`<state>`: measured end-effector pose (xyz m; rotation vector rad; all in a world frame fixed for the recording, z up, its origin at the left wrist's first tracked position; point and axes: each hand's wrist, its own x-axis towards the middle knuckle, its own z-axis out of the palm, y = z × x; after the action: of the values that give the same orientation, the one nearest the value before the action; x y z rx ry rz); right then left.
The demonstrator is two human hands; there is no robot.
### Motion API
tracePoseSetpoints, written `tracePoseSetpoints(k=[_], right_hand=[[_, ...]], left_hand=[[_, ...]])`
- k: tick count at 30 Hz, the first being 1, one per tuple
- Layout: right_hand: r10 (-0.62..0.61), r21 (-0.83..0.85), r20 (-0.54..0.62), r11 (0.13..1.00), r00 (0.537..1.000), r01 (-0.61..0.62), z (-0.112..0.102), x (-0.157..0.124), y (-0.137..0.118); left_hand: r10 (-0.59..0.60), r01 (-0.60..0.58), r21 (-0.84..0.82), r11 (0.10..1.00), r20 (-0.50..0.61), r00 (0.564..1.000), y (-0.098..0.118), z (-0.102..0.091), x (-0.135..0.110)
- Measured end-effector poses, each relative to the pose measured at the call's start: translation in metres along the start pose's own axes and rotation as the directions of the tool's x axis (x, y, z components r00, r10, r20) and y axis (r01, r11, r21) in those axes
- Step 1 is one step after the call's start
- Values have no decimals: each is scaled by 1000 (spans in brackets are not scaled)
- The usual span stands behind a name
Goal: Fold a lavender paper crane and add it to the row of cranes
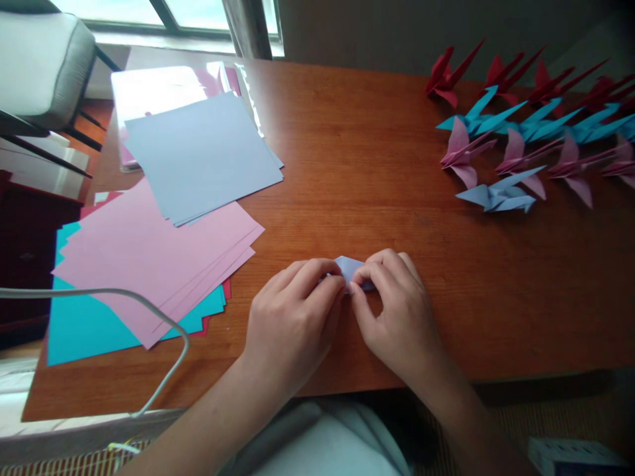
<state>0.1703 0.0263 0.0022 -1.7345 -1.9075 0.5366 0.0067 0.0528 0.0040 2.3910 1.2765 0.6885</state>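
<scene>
A small folded piece of light blue paper [348,266] is at the front middle of the wooden table, mostly covered by my fingers. My left hand [297,307] pinches its left side between thumb and fingers. From the right, my right hand [397,304] grips the same piece, thumb and index finger meeting near its front edge. The fingertips of both hands almost touch. How the paper is folded underneath them is hidden. To the right, a finished light blue origami crane [503,195] stands on the table.
Rows of pink [464,155], turquoise [479,119] and red cranes [449,76] fill the back right. At left lie light blue sheets [206,155], pink sheets [149,258] and turquoise sheets [94,330]. A white cable [149,304] crosses the left front; a chair [47,66] stands beyond.
</scene>
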Motion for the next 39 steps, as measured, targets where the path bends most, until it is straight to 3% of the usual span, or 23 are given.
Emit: tracePoseSetpoints(k=[16, 23, 30, 39], right_hand=[[-59, -26, -54, 998, 997, 57, 2, -6, 11], [-21, 35, -56, 999, 998, 23, -2, -6, 8], [-33, -48, -80, 998, 996, 29, 4, -5, 7], [-33, -41, -65, 999, 997, 30, 4, -5, 8]], left_hand=[[32, -33, 101, 994, 12, 999, 2, 1, -1], [38, -38, 86, 996, 8, 999, 0, 2, -1], [40, -40, 106, 994, 0, 999, 1, 1, -1], [71, -71, -11, 997, 5, 997, -5, -6, -3]])
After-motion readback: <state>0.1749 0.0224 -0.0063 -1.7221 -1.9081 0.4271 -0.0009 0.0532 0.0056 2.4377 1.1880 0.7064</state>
